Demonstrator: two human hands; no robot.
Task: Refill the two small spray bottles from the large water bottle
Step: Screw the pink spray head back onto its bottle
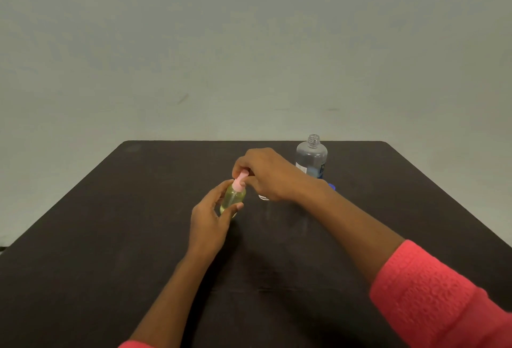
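Observation:
A small yellow-green spray bottle (232, 198) with a pink spray head (240, 180) stands at the middle of the dark table (110, 223). My left hand (211, 217) grips its body. My right hand (264, 174) pinches the pink spray head from above. The large clear water bottle (311, 157) stands uncapped at the far right, with its blue cap (332, 186) beside it, mostly hidden by my right wrist. A second small clear bottle (263, 197) shows only its base under my right hand.
A plain pale wall rises behind the table's far edge (255, 141). Pink sleeves cover both of my forearms near the bottom of the view.

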